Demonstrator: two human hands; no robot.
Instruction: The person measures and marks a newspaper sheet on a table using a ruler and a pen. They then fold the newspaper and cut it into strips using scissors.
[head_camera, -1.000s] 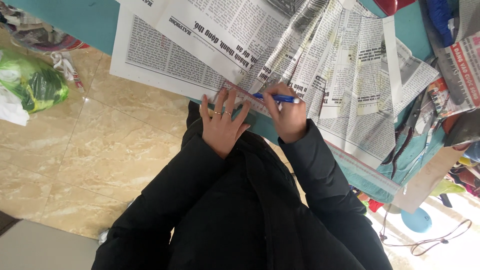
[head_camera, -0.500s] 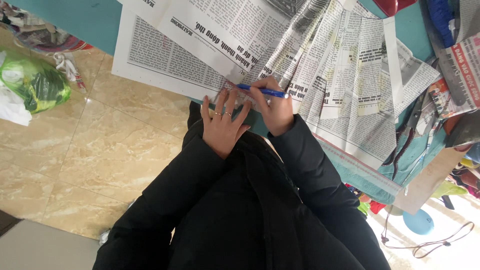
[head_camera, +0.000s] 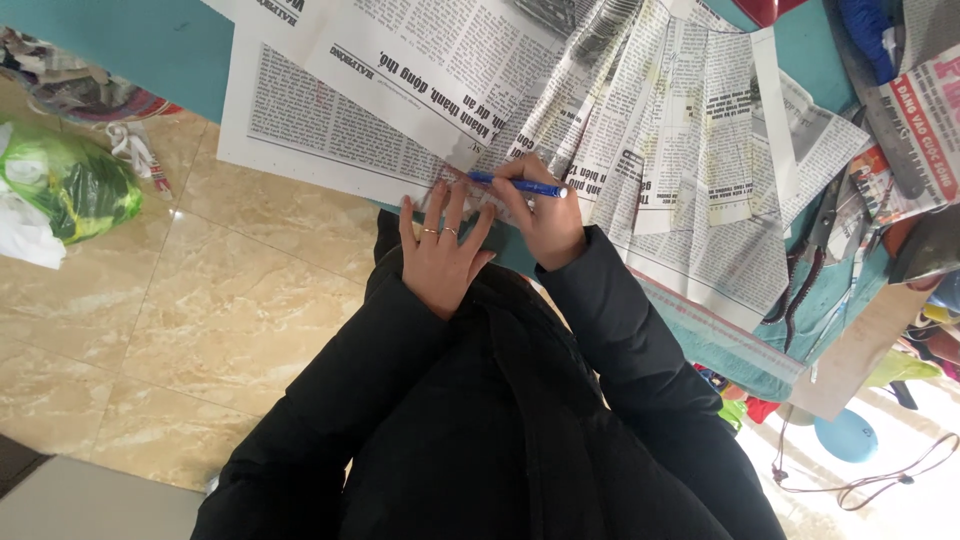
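My right hand (head_camera: 545, 215) grips a blue pen (head_camera: 515, 183) and holds its tip against a newspaper sheet (head_camera: 330, 140) at the near edge of the teal table (head_camera: 120, 45). My left hand (head_camera: 440, 250) lies flat beside it, fingers spread, pressing on a clear ruler (head_camera: 470, 195) that lies on the paper. Two rings show on its fingers. Both arms wear black sleeves. More newspaper, cut into long strips (head_camera: 700, 130), fans out to the right of the pen.
Scissors with dark red handles (head_camera: 805, 265) lie on the table at right, near a long ruler (head_camera: 720, 325) along the table's edge. On the tiled floor at left sits a green plastic bag (head_camera: 65, 185). A cord (head_camera: 870, 480) and blue balloon (head_camera: 845, 435) lie lower right.
My right hand has drawn the pen leftward along the ruler, closer to my left hand. The left hand has stayed pressed in place.
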